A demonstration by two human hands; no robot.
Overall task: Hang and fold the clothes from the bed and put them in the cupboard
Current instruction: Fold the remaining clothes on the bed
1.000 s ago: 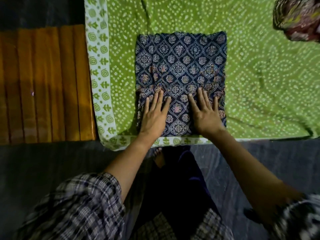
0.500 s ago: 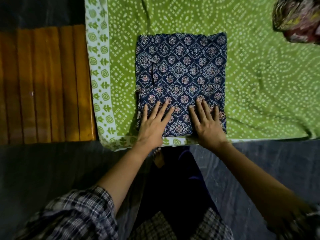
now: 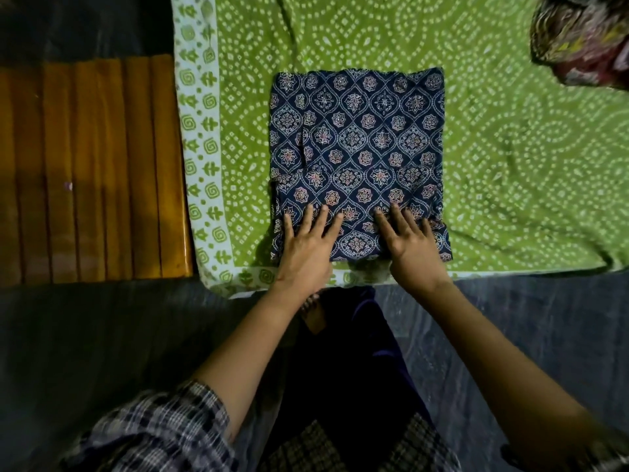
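Note:
A dark blue garment [image 3: 357,144] with a white and red floral print lies folded into a rectangle on the green dotted bedsheet [image 3: 510,165], close to the bed's near edge. My left hand [image 3: 308,245] lies flat on the garment's near left part, fingers straight and spread. My right hand [image 3: 410,243] lies flat on its near right part, fingers straight too. Both palms reach down to the garment's near edge. Neither hand grips the cloth.
A crumpled multicoloured cloth [image 3: 585,39] lies at the bed's far right corner of the view. An orange wooden bed end [image 3: 92,168] stands to the left of the sheet's white border. Grey floor [image 3: 102,335] runs along the near side, with my legs below.
Both hands have slid toward me over the folded garment, from its middle down to its near edge, staying flat. The garment has kept its place.

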